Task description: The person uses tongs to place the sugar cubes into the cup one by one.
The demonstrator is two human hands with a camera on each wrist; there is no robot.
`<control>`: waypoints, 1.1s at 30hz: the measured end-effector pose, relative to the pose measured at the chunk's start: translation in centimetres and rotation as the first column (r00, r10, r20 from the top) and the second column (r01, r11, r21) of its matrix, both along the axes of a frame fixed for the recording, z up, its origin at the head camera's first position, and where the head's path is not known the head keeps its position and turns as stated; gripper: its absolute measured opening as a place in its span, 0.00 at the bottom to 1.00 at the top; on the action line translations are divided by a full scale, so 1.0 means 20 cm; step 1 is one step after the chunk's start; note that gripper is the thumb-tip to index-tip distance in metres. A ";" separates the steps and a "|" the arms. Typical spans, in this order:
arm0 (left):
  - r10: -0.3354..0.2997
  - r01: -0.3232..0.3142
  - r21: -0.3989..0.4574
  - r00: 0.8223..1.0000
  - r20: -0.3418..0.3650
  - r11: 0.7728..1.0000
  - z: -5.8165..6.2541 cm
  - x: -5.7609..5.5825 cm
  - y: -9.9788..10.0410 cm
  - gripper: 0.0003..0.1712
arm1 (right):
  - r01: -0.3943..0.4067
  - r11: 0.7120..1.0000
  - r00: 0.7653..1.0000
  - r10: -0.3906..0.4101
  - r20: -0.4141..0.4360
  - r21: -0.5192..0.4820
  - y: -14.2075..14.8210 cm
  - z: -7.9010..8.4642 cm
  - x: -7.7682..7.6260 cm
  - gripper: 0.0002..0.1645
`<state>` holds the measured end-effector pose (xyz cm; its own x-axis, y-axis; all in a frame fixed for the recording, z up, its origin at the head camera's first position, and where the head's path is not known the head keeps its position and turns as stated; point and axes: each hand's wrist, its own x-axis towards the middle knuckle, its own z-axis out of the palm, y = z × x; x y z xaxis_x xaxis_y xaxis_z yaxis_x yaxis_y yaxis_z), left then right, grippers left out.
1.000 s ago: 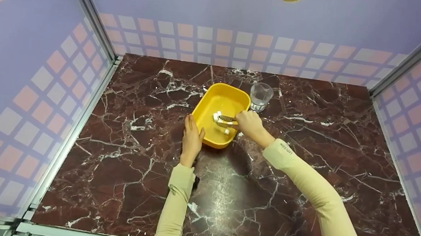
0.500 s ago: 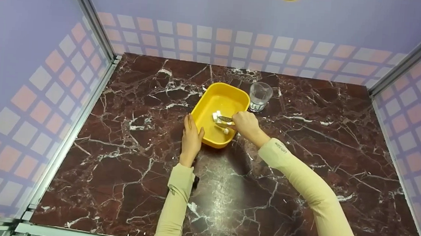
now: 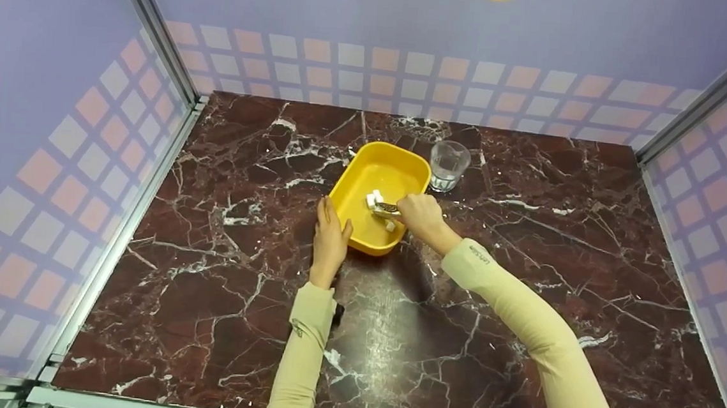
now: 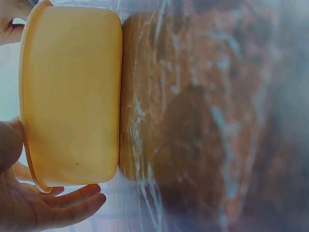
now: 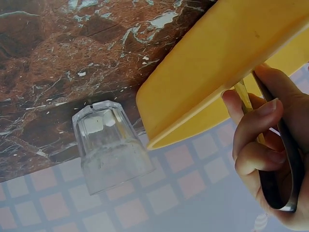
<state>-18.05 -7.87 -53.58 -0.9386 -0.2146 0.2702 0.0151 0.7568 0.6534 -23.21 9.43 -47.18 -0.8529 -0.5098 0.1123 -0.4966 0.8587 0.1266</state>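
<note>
A yellow rectangular tub [image 3: 392,171] stands on the marble-patterned table. My left hand [image 3: 330,243] holds its near left corner, thumb at the rim and fingers along the outer wall [image 4: 72,96]. My right hand [image 3: 425,220] grips metal tongs [image 5: 292,162], reaching over the tub's right rim. The tong tips point left, low inside the tub, right at a few white cubes [image 3: 374,198] that look like sugar cubes. Another white cube [image 3: 390,226] lies just nearer to me. Whether the tips pinch a cube I cannot tell.
A clear glass [image 3: 449,165] stands behind the tub's right side, close to its wall; the right wrist view shows white cubes [image 5: 95,123] in its base. White crumbs dot the table [image 3: 233,323]. Purple panels [image 3: 415,15] with tile patterns enclose the back and sides.
My right hand has shifted slightly left with the tongs, and the tong arms have drawn closer together. The left hand and tub have stayed in place.
</note>
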 end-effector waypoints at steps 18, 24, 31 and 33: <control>-0.002 0.001 0.019 0.999 0.047 1.000 0.00 -0.01 0.00 0.35 | 0.051 0.993 0.998 -0.047 0.044 -0.104 0.05 0.13 -0.01 0.18; -0.004 0.004 0.021 0.999 0.037 1.000 -0.01 -0.01 0.00 0.35 | 0.099 0.986 0.994 -0.092 0.051 -0.137 0.11 0.23 -0.04 0.17; -0.013 0.012 0.012 1.000 0.027 1.000 0.00 -0.01 0.00 0.35 | 0.188 0.970 0.981 -0.179 0.070 -0.155 0.24 0.34 -0.12 0.19; -0.013 0.012 0.010 0.999 0.031 1.000 0.00 -0.01 0.00 0.35 | 0.204 0.964 0.979 -0.196 0.059 -0.172 0.29 0.35 -0.15 0.20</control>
<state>-18.15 -7.88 -53.64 -0.9492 -0.2054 0.2383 0.0038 0.7500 0.6614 -26.16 15.17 -40.15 -0.9412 -0.3037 0.1479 -0.3142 0.9479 -0.0526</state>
